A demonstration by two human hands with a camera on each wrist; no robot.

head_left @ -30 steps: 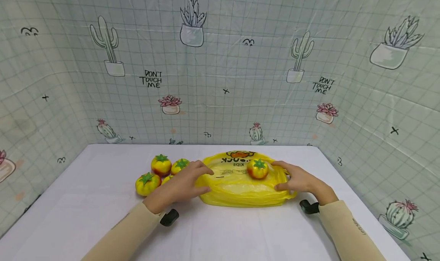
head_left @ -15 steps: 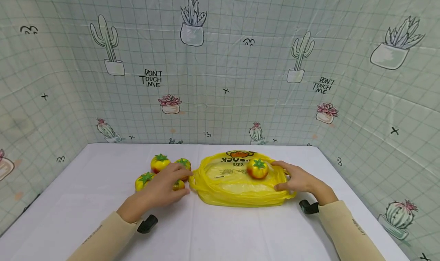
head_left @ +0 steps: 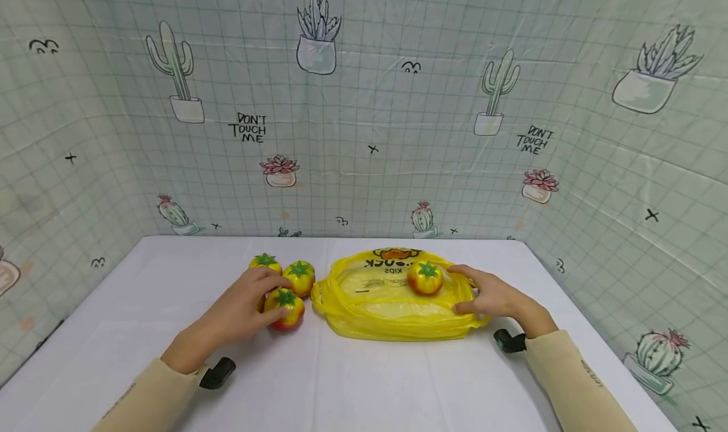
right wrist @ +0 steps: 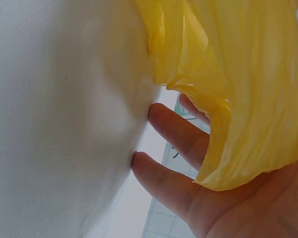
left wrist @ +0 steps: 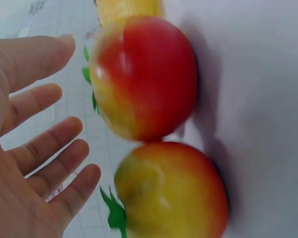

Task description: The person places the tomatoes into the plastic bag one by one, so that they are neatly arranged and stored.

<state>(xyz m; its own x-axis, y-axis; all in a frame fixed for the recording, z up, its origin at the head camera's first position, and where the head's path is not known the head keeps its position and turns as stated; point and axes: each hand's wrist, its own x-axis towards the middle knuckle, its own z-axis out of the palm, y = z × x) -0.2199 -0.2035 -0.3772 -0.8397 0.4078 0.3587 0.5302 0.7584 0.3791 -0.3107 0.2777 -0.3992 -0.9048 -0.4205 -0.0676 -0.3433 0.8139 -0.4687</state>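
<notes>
In the head view my left hand (head_left: 241,306) hovers at the left side of a group of yellow-red tomatoes with green leafy tops. Its thumb overlaps the front tomato (head_left: 290,312); the left wrist view shows spread fingers (left wrist: 49,144) apart from two tomatoes. Behind are another tomato (head_left: 298,277) and a partly hidden one (head_left: 265,263). My right hand (head_left: 495,295) rests at the right edge of a yellow plastic bag (head_left: 352,318), with its handle across the palm and two fingertips touching the table. One tomato (head_left: 425,278) lies on the bag's reversed print; whether inside is unclear.
A white cloth covers the table (head_left: 364,381). Grid-patterned curtains (head_left: 364,103) with cactus drawings stand at the back and both sides. A dark device is strapped at each wrist.
My left hand has moved left, away from the bag and over the tomatoes, uncovering the front one and hiding the leftmost. My right hand stays at the bag's edge.
</notes>
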